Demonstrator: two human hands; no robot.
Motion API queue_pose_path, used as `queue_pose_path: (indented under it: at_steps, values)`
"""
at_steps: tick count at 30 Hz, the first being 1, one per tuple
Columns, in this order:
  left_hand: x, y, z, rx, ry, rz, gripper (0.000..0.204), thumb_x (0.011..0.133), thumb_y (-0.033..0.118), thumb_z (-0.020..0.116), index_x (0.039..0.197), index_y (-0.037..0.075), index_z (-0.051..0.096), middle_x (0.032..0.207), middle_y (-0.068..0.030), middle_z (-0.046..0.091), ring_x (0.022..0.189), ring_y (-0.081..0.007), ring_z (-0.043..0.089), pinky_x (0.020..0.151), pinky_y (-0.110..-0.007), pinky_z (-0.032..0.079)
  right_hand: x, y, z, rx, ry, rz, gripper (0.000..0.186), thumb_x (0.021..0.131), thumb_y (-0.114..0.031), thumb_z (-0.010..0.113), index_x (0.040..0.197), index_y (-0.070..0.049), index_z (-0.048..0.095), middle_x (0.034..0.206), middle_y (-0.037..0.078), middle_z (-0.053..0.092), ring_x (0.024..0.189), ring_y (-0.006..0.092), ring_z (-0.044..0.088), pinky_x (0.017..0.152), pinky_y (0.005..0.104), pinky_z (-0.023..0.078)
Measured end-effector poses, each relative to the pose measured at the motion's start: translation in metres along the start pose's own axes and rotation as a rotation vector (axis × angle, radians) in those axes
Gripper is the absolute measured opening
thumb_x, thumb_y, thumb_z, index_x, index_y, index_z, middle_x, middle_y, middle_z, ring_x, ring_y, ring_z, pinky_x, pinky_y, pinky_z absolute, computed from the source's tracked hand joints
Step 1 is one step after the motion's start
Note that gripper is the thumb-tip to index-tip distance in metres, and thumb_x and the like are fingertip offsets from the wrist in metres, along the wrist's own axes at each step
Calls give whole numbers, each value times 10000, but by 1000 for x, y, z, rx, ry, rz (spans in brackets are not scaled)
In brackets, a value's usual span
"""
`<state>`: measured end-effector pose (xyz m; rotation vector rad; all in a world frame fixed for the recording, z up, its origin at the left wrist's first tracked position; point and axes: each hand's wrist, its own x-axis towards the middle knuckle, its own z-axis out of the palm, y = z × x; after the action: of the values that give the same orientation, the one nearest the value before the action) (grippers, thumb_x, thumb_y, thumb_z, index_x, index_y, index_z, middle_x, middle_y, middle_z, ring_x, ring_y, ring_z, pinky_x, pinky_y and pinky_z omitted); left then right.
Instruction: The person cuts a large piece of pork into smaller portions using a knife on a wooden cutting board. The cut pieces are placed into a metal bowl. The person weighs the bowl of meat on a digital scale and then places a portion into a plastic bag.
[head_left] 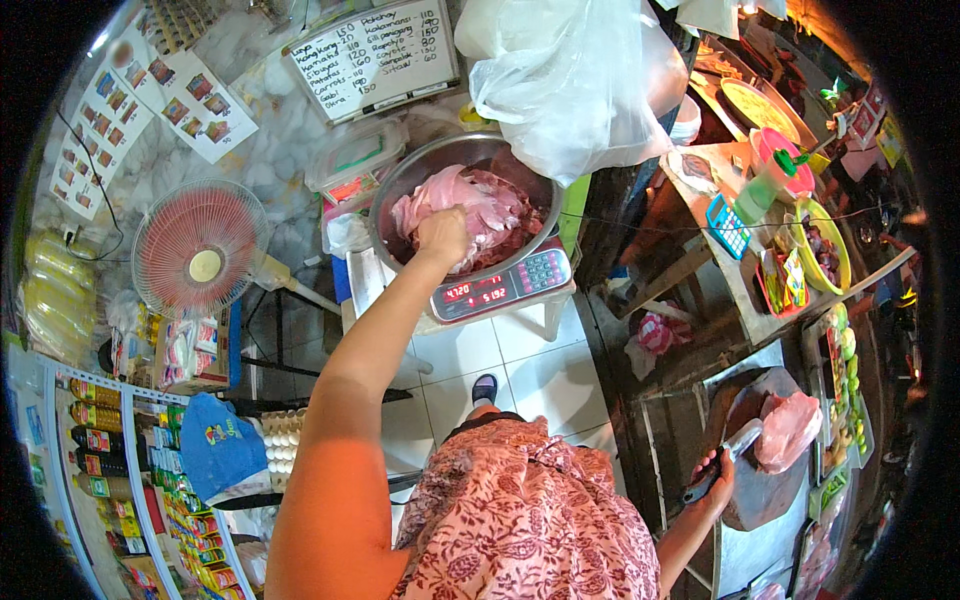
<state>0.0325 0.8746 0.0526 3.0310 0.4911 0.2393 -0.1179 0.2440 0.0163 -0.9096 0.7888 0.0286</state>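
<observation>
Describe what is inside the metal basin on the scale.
Raw pink and dark red meat lies inside the basin, the left hand on it. Anything beneath the meat is hidden.

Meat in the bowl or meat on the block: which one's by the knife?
The pink piece on the chopping block, beside the knife; the meat pile in the metal bowl is farther away.

A heap of raw meat (485, 200) lies in a round metal basin (400, 172) at the upper centre of the frame, pale pink and smooth at the left and top, darker red at the right and lower edges. At the lower right, a knife (743, 438) is gripped by its dark handle, its grey blade slanting up and right to the edge of a pale pink chunk (790, 432), which sits on a dark chopping block (755, 508); whether they touch is unclear.
</observation>
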Motion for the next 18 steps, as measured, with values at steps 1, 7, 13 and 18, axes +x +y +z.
queue_pose_path:
  at_steps: [1, 7, 13, 18]
  values:
    - [1, 2, 2, 36, -15, -22, 202, 789, 104, 642, 976, 38, 686, 920, -209, 723, 869, -379, 714, 765, -477, 559, -1, 0, 0, -17, -10, -6, 152, 983, -286, 621, 970, -136, 600, 826, 1, 663, 651, 122, 606, 557, 268, 520]
    - [11, -1, 2, 64, -94, 20, 292, 770, 206, 705, 1026, 67, 690, 934, -200, 720, 906, -360, 703, 791, -486, 544, -7, -4, -2, -7, -19, 11, 156, 982, -269, 626, 1010, -122, 584, 838, 18, 660, 657, 133, 605, 553, 283, 512]
    - [21, -10, -22, -114, -121, -36, 274, 747, 302, 763, 902, 78, 742, 961, -175, 721, 888, -358, 698, 796, -465, 540, -1, -2, -1, 22, -30, 10, 152, 991, -262, 611, 1014, -114, 586, 851, 29, 661, 660, 137, 603, 561, 286, 510]
    - [41, -26, -45, -291, -128, -143, 276, 742, 276, 787, 924, 74, 737, 1004, -208, 712, 932, -370, 688, 832, -476, 530, 7, -3, 6, -17, -46, 7, 151, 993, -259, 606, 1022, -112, 588, 842, 31, 650, 668, 137, 597, 568, 283, 507]
